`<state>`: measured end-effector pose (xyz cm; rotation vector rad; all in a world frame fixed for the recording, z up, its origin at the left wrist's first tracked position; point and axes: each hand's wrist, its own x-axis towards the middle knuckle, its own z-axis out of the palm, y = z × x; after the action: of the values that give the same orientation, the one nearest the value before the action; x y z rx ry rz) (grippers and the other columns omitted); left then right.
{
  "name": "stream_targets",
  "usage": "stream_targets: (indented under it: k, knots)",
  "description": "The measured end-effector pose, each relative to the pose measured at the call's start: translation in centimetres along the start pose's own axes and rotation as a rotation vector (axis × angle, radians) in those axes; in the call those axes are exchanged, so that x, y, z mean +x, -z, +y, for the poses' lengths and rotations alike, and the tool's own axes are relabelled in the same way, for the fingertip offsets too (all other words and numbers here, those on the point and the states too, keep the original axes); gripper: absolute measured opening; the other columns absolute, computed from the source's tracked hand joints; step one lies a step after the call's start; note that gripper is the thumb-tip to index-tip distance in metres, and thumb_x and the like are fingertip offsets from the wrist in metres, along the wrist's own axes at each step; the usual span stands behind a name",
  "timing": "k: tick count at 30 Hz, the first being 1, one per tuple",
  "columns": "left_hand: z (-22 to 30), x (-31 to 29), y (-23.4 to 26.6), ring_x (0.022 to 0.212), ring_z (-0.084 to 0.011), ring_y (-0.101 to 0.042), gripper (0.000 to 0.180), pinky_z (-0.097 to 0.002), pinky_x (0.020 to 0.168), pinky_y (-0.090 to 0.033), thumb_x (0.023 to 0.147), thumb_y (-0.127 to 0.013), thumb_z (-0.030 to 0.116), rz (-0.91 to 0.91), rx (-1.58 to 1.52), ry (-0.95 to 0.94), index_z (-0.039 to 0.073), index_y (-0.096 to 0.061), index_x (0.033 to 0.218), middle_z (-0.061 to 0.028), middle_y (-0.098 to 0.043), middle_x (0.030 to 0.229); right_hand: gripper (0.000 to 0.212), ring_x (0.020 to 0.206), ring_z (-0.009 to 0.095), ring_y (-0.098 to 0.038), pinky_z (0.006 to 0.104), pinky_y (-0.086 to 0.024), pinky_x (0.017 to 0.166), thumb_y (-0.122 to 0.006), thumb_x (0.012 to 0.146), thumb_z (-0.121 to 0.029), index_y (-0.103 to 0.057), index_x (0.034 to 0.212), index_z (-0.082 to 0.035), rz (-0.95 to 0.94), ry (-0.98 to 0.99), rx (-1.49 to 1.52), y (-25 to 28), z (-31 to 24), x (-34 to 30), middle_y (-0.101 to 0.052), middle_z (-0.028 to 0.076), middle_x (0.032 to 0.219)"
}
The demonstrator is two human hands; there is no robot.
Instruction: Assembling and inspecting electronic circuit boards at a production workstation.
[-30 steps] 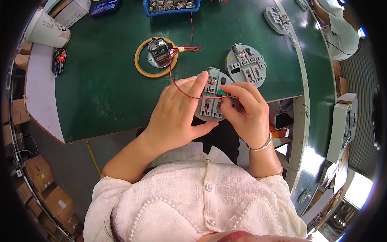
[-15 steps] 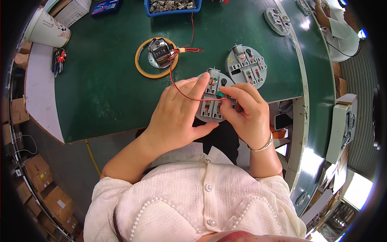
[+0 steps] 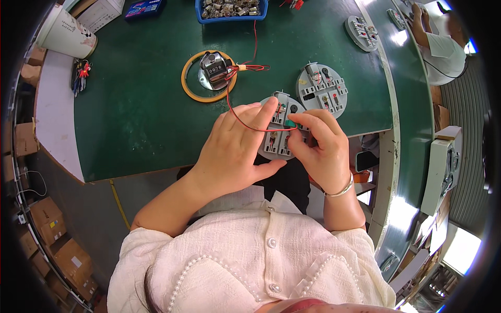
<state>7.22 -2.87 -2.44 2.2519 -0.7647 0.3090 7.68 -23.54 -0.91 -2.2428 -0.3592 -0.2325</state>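
Observation:
A round grey base [image 3: 275, 154] with small electrical parts fixed on it sits at the table's front edge, partly covered by both hands. My left hand [image 3: 229, 151] lies along its left side, fingers stretched out and thumb apart, touching the base. Thumb and forefinger of my right hand [image 3: 326, 151] pinch a small green connector-like piece [image 3: 290, 123] over the base's upper right part. A red and black wire [image 3: 236, 117] runs from this piece across my left fingers to a wire bundle [image 3: 241, 68] beside a silver tally counter [image 3: 215, 69].
A yellow ring [image 3: 186, 88] surrounds the counter. Similar grey bases stand to the right [image 3: 321, 89] and far right [image 3: 361, 34]. At the back is a blue bin [image 3: 232, 20] of small bulbs; a paper cup [image 3: 67, 34] stands far left. Another person [image 3: 441, 52] sits beyond the right-hand table.
The whole view has shifted slightly, moving the table things a little right and down. Both hands keep nearly the same pose, with the green piece still pinched at the base.

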Motion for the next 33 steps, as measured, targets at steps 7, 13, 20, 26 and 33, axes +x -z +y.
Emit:
stream_targets:
  k: [7,13,20,26,33]
  knots:
    - [0.0,-0.1,0.0,0.126,-0.0324,-0.054,0.107,-0.0443,0.105,-0.042,0.070,-0.090,0.029,-0.015,0.009,0.015,0.001,-0.034,0.157,-0.0136,-0.057,0.136,0.027,0.063,0.006,-0.054,0.0222,-0.045,0.056,-0.072,0.079,0.006,-0.075,0.104,-0.004,0.033,-0.010,0.079,0.8,-0.2,-0.4,-0.069,0.003,0.098]
    - [0.2,0.1,0.1,0.125,-0.0325,-0.055,0.108,-0.0441,0.105,-0.042,0.070,-0.090,0.028,-0.031,0.030,0.030,0.001,-0.033,0.157,-0.0144,-0.057,0.137,0.027,0.063,0.005,-0.053,0.0215,-0.044,0.056,-0.071,0.080,0.007,-0.075,0.105,-0.004,0.022,-0.110,0.129,1.4,-0.5,0.6,-0.069,0.002,0.099]
    - [0.0,0.2,-0.1,0.125,-0.0322,-0.055,0.108,-0.0438,0.104,-0.043,0.069,-0.090,0.029,-0.008,0.010,0.021,0.001,-0.034,0.157,-0.0141,-0.058,0.137,0.029,0.064,0.006,-0.054,0.0224,-0.045,0.057,-0.071,0.081,0.006,-0.075,0.107,-0.004,0.012,-0.023,0.042,0.2,0.2,-0.3,-0.069,0.003,0.100]
    - [0.1,0.0,0.0,0.126,-0.0316,-0.055,0.108,-0.0433,0.104,-0.043,0.069,-0.090,0.028,-0.001,0.011,0.020,0.002,-0.034,0.157,-0.0135,-0.058,0.137,0.028,0.065,0.008,-0.055,0.0231,-0.046,0.058,-0.072,0.081,0.004,-0.074,0.108,-0.004,-0.009,-0.032,0.012,0.1,0.0,-0.5,-0.068,0.003,0.101]
    - [-0.2,0.2,0.1,0.126,-0.0313,-0.055,0.105,-0.0431,0.104,-0.042,0.070,-0.090,0.029,-0.002,0.001,0.017,0.002,-0.036,0.156,-0.0135,-0.057,0.137,0.024,0.061,0.015,-0.063,0.0277,-0.053,0.058,-0.074,0.079,0.000,-0.074,0.102,-0.007,0.012,-0.027,-0.020,0.0,-0.3,0.2,-0.070,0.005,0.097]
